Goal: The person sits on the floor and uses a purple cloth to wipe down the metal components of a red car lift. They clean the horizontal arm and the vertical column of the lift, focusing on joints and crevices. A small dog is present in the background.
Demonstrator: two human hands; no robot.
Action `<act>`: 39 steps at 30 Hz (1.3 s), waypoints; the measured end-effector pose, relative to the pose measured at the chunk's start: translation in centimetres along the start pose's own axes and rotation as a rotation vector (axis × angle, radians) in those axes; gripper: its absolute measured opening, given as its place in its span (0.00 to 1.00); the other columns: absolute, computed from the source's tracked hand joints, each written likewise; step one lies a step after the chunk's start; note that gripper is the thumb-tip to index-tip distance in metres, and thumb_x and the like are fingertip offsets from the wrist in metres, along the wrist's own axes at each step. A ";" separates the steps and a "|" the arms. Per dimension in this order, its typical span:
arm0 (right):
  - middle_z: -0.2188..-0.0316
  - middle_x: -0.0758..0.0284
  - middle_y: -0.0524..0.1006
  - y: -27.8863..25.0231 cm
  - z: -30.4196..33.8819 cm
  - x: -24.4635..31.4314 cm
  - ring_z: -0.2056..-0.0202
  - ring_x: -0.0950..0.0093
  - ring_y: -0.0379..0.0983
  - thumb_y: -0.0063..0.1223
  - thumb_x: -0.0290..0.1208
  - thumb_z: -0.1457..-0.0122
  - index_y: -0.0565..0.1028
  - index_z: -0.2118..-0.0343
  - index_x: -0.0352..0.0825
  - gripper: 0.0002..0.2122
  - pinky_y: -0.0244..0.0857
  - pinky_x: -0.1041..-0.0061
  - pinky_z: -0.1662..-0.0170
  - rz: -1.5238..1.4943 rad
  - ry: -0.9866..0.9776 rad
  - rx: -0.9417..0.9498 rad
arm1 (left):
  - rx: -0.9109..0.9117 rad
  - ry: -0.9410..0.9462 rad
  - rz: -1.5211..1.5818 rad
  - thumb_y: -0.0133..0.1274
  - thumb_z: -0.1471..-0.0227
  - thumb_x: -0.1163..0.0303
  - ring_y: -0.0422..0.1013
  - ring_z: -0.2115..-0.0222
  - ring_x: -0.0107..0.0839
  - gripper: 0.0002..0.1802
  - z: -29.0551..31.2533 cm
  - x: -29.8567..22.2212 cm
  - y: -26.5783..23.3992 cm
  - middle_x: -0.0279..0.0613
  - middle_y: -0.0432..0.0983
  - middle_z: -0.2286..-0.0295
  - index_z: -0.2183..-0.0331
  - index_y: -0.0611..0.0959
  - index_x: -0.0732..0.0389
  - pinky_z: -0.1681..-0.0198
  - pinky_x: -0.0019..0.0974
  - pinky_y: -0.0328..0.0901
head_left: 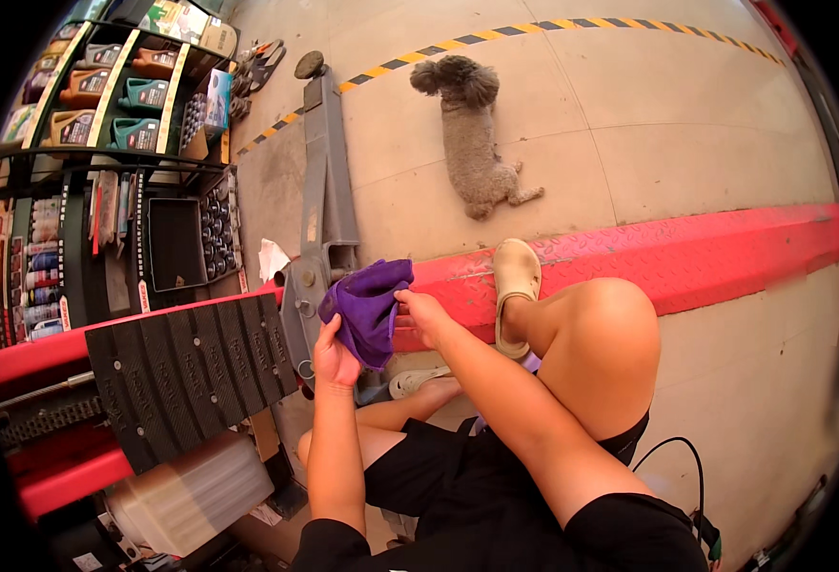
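Note:
A crumpled purple cloth [367, 310] hangs between my two hands, in front of the grey metal lift arm [326, 181]. My left hand [336, 357] grips its lower left edge, thumb pointing up along the fabric. On the other side, my right hand [421, 317] pinches the cloth's right edge, its fingertips partly hidden by the folds. Behind the cloth runs a red steel beam [629, 253] with a tread-patterned top. My right foot, in a beige clog [517, 272], rests on that beam.
A grey curly-haired dog [472, 138] lies on the tiled floor ahead. Shelves with oil jugs [143, 93] and spray cans stand at the left. Near them are a black ribbed pad [191, 372] and a translucent plastic tank [195, 491]. A black cable [691, 458] curves at the lower right.

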State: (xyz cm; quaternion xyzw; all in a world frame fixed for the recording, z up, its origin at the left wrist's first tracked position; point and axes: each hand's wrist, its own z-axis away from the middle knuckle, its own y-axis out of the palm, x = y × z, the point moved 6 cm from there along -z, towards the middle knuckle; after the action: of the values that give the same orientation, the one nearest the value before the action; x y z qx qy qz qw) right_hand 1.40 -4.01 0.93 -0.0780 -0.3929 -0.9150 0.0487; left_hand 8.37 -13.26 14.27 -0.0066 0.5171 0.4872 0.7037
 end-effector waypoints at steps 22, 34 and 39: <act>0.67 0.68 0.82 -1.8 -7.7 2.4 0.65 0.77 0.77 0.61 0.33 0.42 0.82 0.63 0.32 0.10 0.67 0.76 0.57 0.257 -0.131 0.085 | -0.429 -0.327 0.040 0.45 0.37 0.63 0.70 0.46 0.46 0.22 -4.1 4.6 -15.6 0.48 0.73 0.47 0.44 0.73 0.62 0.43 0.51 0.65; 0.64 0.57 0.75 0.7 -11.2 6.0 0.60 0.54 0.73 0.59 0.22 0.53 0.72 0.65 0.31 0.11 0.68 0.60 0.57 1.044 -1.064 -0.475 | -0.325 0.732 -1.995 0.52 0.47 0.69 0.61 0.43 0.52 0.27 -6.3 -4.0 -14.5 0.54 0.68 0.47 0.46 0.73 0.68 0.39 0.52 0.55; 0.61 0.57 0.78 1.0 -16.7 -1.3 0.59 0.55 0.75 0.58 0.23 0.50 0.77 0.60 0.32 0.12 0.70 0.63 0.54 1.092 -0.863 -0.356 | -0.150 0.534 -2.071 0.51 0.49 0.63 0.47 0.33 0.56 0.43 -9.2 -0.9 -17.8 0.58 0.52 0.36 0.35 0.58 0.68 0.31 0.55 0.41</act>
State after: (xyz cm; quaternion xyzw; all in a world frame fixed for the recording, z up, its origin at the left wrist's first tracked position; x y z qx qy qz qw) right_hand 1.12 -16.84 -9.94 -0.6249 -0.1267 -0.6977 0.3266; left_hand 14.05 -27.93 1.90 -0.5914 0.3657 -0.3336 0.6366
